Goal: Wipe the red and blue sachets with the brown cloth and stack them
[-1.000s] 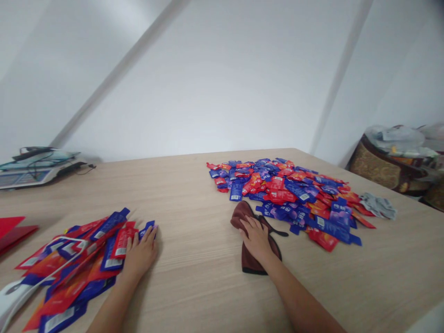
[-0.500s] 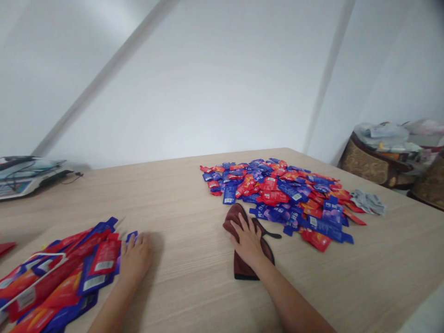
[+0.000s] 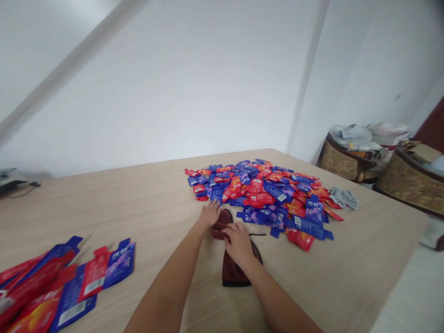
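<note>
My left hand (image 3: 210, 214) reaches to the near-left edge of a pile of red and blue packets (image 3: 255, 192). Its fingers are stretched out at the lower end of a blue packet (image 3: 217, 195); I cannot tell whether they grip it. My right hand (image 3: 238, 241) rests on a dark brown cloth item (image 3: 233, 273) with black edging and a thin black strap, its fingers loosely spread over the fabric. At the lower left, more packets (image 3: 38, 296) lie together, a blue one (image 3: 120, 263) with purple fruit at their right end.
The packets lie on a light wooden table (image 3: 156, 203) against a white wall (image 3: 208, 83). A grey crumpled cloth (image 3: 344, 198) is right of the pile. Patterned armchairs (image 3: 342, 159) with bags on them stand beyond the table's right edge. A black cable (image 3: 33, 186) lies far left.
My left hand has left the packets at lower left and crossed right to the pile. My right hand stays on the brown cloth. The view has turned right.
</note>
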Motion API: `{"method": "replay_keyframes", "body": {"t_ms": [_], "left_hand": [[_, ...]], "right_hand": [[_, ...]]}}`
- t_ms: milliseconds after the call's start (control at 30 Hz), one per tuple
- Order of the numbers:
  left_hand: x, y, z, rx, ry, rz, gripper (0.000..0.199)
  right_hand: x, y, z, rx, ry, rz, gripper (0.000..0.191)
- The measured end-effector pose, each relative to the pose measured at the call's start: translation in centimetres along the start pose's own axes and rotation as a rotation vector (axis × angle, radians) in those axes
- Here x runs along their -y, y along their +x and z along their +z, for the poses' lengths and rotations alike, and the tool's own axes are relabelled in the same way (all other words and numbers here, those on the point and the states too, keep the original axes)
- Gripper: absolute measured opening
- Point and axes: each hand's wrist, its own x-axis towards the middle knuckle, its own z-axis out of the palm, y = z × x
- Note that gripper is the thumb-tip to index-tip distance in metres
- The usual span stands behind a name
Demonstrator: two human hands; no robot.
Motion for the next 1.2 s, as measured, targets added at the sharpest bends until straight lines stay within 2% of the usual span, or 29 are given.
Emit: {"method": "replay_keyframes", "body": {"t_ms": [67,167,267,367,467,533,633,767,867,1000,1133,1200], "left_hand": [[0.2,-0.6,0.7,0.023,-0.006,0.01,0.045],[0.7,-3.0,0.6,0.034,0.002,0.008,0.045],[1.1,-6.4,-0.6,0.05,0.013,0.0,0.044],[0.7,-10.4,-2.2,0.08,0.048,-0.022,0.045],[-1.1,-14.9,-3.3,0.1,0.119,-0.047,0.047],[-2.8,-17.7,-3.7,0.097,0.148,-0.071,0.049],[-5.3,-20.6,-3.7,0.102,0.133,-0.062,0.053],[-6.4,-21.7,-3.4,0.172,0.048,0.03,0.054],[-6.1,-21.5,-3.4,0.19,0.025,0.04,0.057],[-6.1,-21.1,-3.5,0.156,0.054,0.01,0.059],[-6.2,-21.0,-3.4,0.121,0.059,0.034,0.06],[-6.2,-21.1,-3.3,0.11,0.063,0.039,0.06]], "right_hand": [[-0.1,0.1,0.1,-0.015,0.01,0.008,0.03],[-0.3,0.1,0.3,-0.007,0.028,0.023,0.029],[-0.8,0.1,0.4,-0.022,0.112,0.036,0.03],[-1.4,0.0,0.3,-0.105,0.281,0.067,0.031],[-1.4,-0.3,-0.3,-0.232,0.412,0.103,0.034],[-0.5,-0.9,-0.9,-0.27,0.396,0.054,0.034],[2.1,-2.3,-1.5,-0.157,0.269,-0.104,0.033],[5.3,-4.3,-0.9,0.15,0.135,-0.293,0.038],[5.5,-4.3,0.0,0.275,0.113,-0.327,0.038],[3.5,-1.8,1.1,0.246,0.063,-0.32,0.037],[1.2,2.4,1.0,0.172,-0.022,-0.167,0.037],[0.7,3.9,0.4,0.154,-0.031,-0.138,0.036]]}}
